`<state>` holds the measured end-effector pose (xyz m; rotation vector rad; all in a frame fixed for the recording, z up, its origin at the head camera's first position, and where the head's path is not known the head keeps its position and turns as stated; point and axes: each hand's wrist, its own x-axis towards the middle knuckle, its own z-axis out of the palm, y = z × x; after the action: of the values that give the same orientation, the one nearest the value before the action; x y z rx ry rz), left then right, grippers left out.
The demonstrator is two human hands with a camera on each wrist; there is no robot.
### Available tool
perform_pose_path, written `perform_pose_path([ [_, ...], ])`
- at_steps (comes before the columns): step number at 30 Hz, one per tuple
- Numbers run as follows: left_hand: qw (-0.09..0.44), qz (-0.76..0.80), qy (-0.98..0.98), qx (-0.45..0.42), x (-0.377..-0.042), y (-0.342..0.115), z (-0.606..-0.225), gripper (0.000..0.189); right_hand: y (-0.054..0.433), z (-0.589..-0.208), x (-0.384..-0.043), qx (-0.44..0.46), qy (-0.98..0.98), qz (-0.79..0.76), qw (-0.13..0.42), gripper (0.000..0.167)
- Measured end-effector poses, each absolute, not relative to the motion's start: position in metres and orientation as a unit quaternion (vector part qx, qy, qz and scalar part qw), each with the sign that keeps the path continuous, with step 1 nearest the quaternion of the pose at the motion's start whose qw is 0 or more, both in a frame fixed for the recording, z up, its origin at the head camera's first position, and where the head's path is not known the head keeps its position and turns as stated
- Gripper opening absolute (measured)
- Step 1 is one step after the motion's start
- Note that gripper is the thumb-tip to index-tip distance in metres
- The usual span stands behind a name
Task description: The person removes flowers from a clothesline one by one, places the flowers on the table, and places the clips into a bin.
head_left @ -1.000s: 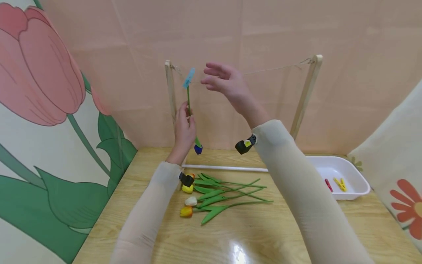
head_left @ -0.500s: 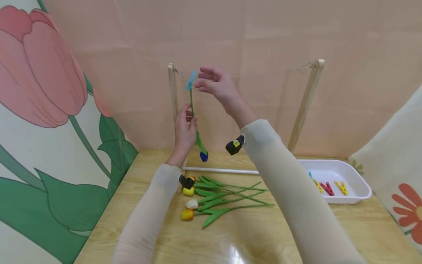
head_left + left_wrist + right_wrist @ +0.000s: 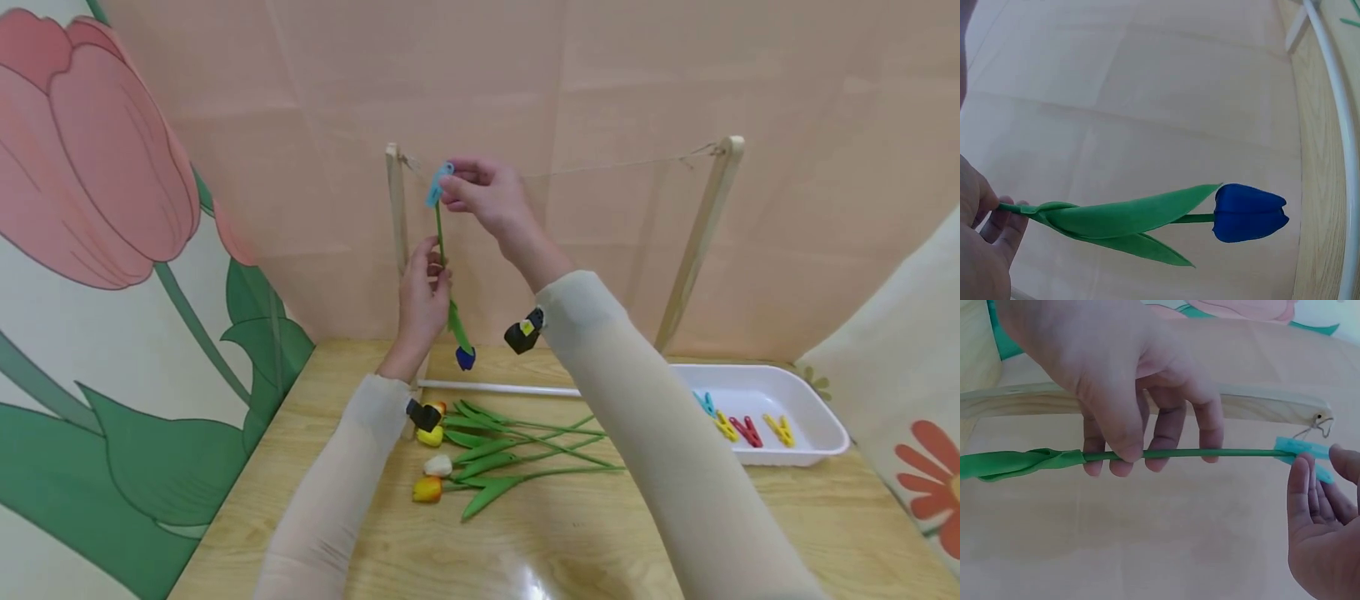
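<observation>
A blue artificial tulip hangs head down in the head view, its stem end in a light blue clothespin at the cord. My left hand pinches the stem about midway between thumb and fingers. The left wrist view shows the blue bloom and green leaves beyond that hand. Up at the clothespin, my right hand holds it between thumb and fingertips. In the right wrist view the stem runs into the clothespin, partly covered by the fingers.
A thin cord spans two wooden posts, left and right. A white rod lies low between them. Several more tulips lie on the wooden table. At right, a white tray holds red, yellow and blue clothespins.
My right hand has moved left from beside the clothespin until its fingertips meet on it. My left hand keeps its hold on the stem. The tulip has shifted slightly right and down.
</observation>
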<state>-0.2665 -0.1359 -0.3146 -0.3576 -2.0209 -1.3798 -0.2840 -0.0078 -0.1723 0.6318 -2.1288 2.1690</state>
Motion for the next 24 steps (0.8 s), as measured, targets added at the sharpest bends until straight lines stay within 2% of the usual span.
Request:
perform_pose_path([
  [5,0.328,-0.522,-0.775,-0.142,-0.264,-0.136,-0.313,0.046,-0.011,-0.173,-0.282,0.196,-0.694,0.692,0.033,0.037],
  [14,0.343,-0.509,-0.775,-0.15,-0.262,-0.136,-0.308,0.047,-0.014,-0.171,-0.278,0.171,-0.673,0.716,0.07,0.022],
  [24,0.351,-0.505,-0.775,-0.148,-0.261,-0.138,-0.314,0.048,-0.007,-0.163,-0.273,0.151,-0.547,0.813,0.128,0.009],
])
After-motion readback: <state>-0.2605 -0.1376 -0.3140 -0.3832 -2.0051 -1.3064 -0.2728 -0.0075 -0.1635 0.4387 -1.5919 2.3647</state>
